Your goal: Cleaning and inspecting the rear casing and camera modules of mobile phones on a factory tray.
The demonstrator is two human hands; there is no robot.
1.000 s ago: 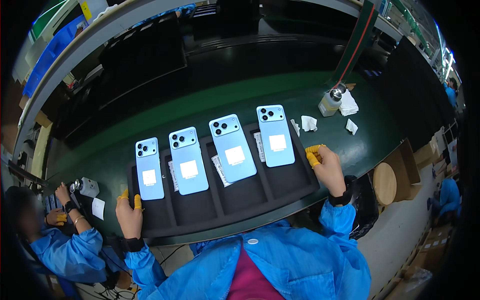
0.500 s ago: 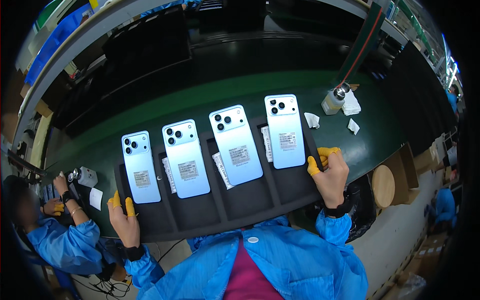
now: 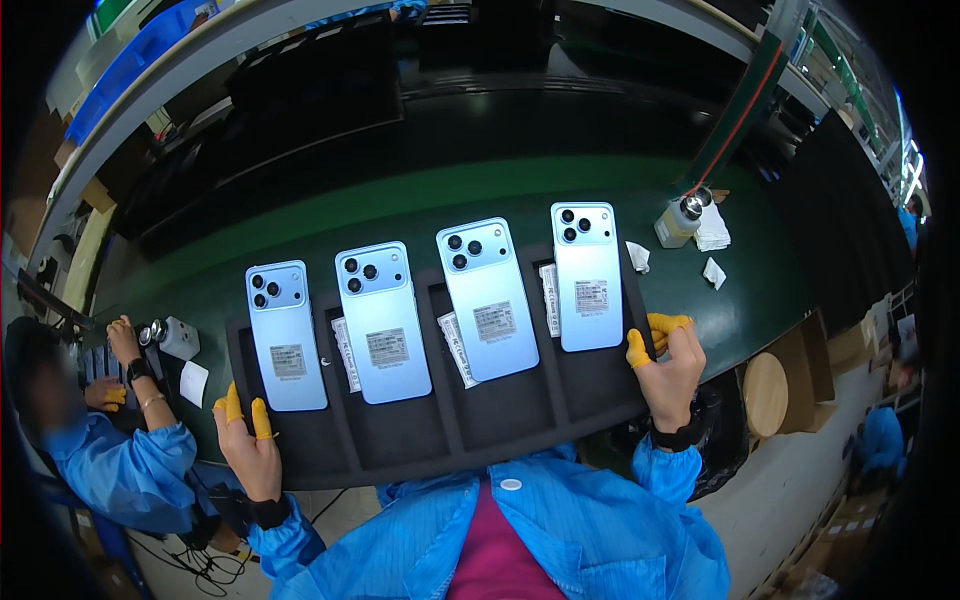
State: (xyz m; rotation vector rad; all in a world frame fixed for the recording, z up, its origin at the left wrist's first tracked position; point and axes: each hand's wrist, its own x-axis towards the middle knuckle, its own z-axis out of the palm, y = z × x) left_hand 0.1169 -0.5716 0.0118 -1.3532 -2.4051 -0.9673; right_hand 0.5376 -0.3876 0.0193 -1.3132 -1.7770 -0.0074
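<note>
A black foam tray (image 3: pixel 403 446) with several compartments is held between my two hands in front of my body. Yellow finger cots cover some of my fingertips. My left hand (image 3: pixel 248 450) grips the tray's left end, and my right hand (image 3: pixel 668 370) grips its right end. Light-blue smartphones lie back up in a row, one per compartment: the leftmost phone (image 3: pixel 286 328), a second phone (image 3: pixel 377 295), a third phone (image 3: pixel 482 278) and the rightmost phone (image 3: pixel 588 262). Their upper ends reach past the tray's far edge. White printed strips, such as one label strip (image 3: pixel 457 350), show beside some phones.
A green-topped bench (image 3: pixel 700 320) spreads beneath. Toward its right are a metal-capped bottle (image 3: pixel 678 222), folded white wipes (image 3: pixel 712 232) and a crumpled wipe (image 3: pixel 714 273). At left, a co-worker in a blue sleeve (image 3: pixel 130 470) sits near another bottle (image 3: pixel 180 338). A cardboard box (image 3: pixel 810 370) stands at right.
The tray's right side has shifted slightly to the right and nearer to me, along with my right hand. The phones moved with it. The view has also shifted a little.
</note>
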